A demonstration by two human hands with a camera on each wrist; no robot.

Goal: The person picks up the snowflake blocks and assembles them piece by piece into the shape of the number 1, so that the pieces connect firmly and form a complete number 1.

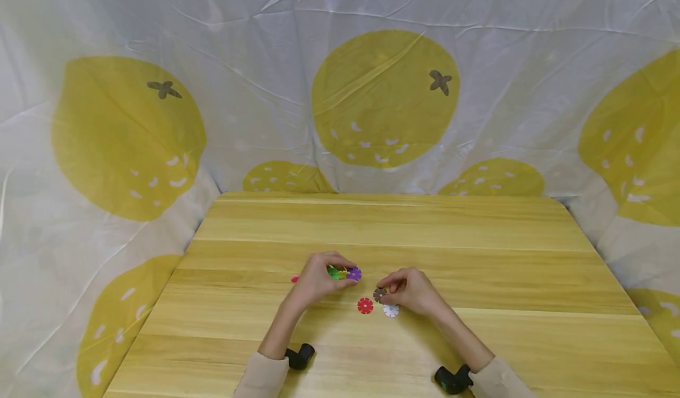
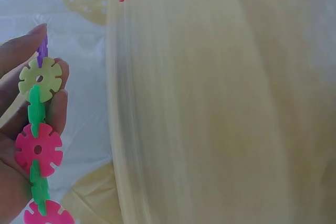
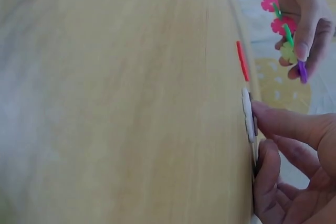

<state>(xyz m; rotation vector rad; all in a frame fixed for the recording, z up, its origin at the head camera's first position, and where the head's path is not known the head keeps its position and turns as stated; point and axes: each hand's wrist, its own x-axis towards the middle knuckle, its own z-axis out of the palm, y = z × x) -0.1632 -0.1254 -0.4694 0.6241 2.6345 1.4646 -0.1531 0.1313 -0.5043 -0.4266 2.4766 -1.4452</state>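
Observation:
My left hand [image 1: 317,279] holds a chain of notched plastic snowflake discs [image 2: 38,149] slotted into one another. Its purple disc [image 1: 354,274] is pinched between thumb and fingertips at the end. Yellow, green and pink discs follow along the palm in the left wrist view. To the right, my right hand [image 1: 417,293] is low over the table, with thumb and fingertips at the edges of a dark brown disc [image 1: 379,295]. A white disc [image 1: 391,311] lies partly under that hand. The red disc [image 1: 365,306] lies flat between both hands.
Everything is on a light wooden table [image 1: 494,227]. A white curtain with yellow fruit prints [image 1: 385,97] hangs behind and at the sides. Black wrist-camera mounts [image 1: 453,379] stick out from both cuffs, low over the table's near part.

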